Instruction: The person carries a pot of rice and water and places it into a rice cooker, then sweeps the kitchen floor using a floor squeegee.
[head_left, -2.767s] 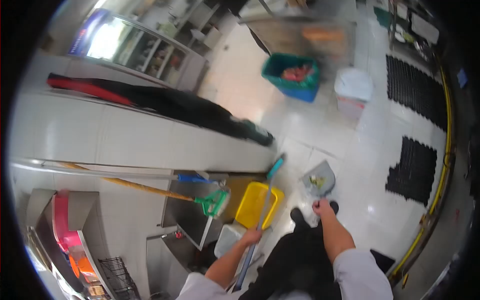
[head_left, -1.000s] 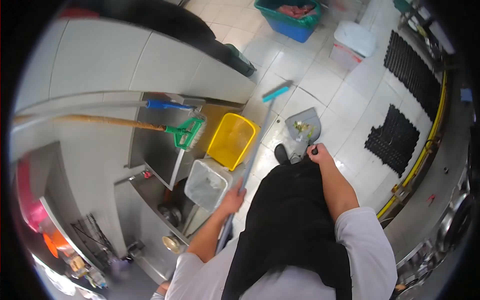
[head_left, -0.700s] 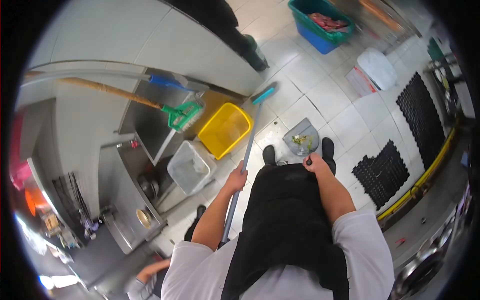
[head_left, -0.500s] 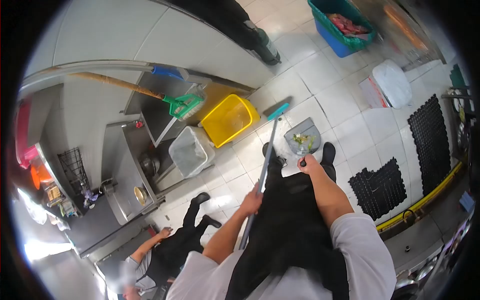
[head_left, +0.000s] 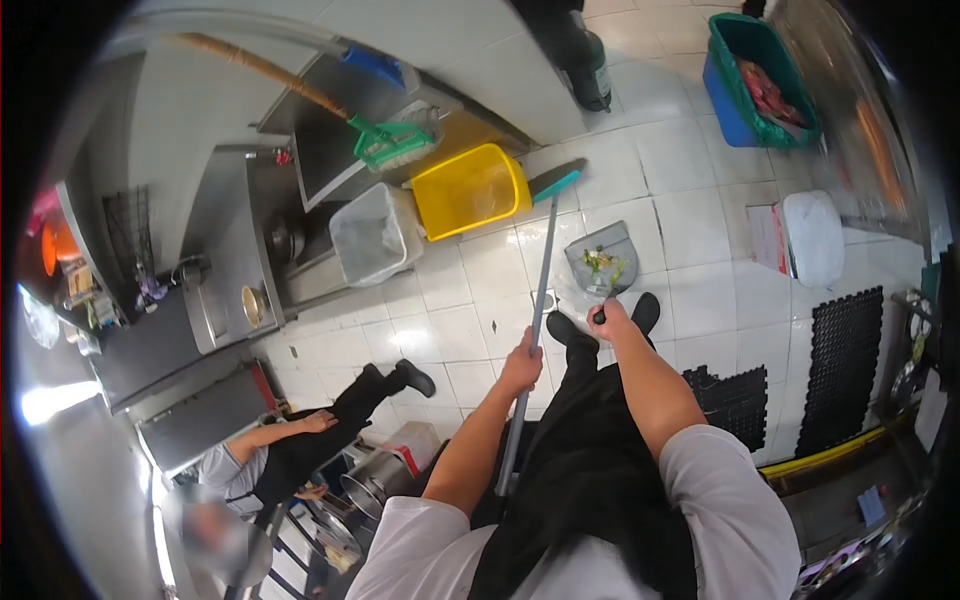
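Observation:
My left hand [head_left: 521,368] is closed around the grey shaft of a broom [head_left: 546,265]. The broom's teal head with dark bristles rests on the tiled floor beyond my feet, beside a yellow bin [head_left: 470,190]. My right hand [head_left: 612,318] grips the dark handle of a grey dustpan [head_left: 622,245], which lies on the floor in front of my shoes. Green and yellowish food scraps [head_left: 603,266] sit in the pan. The broom head is apart from the dustpan, up and to its left.
A translucent bin [head_left: 375,240] stands beside the yellow one, below a green-headed brush [head_left: 390,143]. At upper right is a blue bin with a green liner [head_left: 765,90]. Black mats [head_left: 840,365] lie to the right. Another person [head_left: 290,450] stands at lower left near a metal pot [head_left: 375,490].
The view has turned and shifted. My left foot has come closer to my right, and the broom head appears farther from the dustpan. The other person's hand now rests against their dark clothing.

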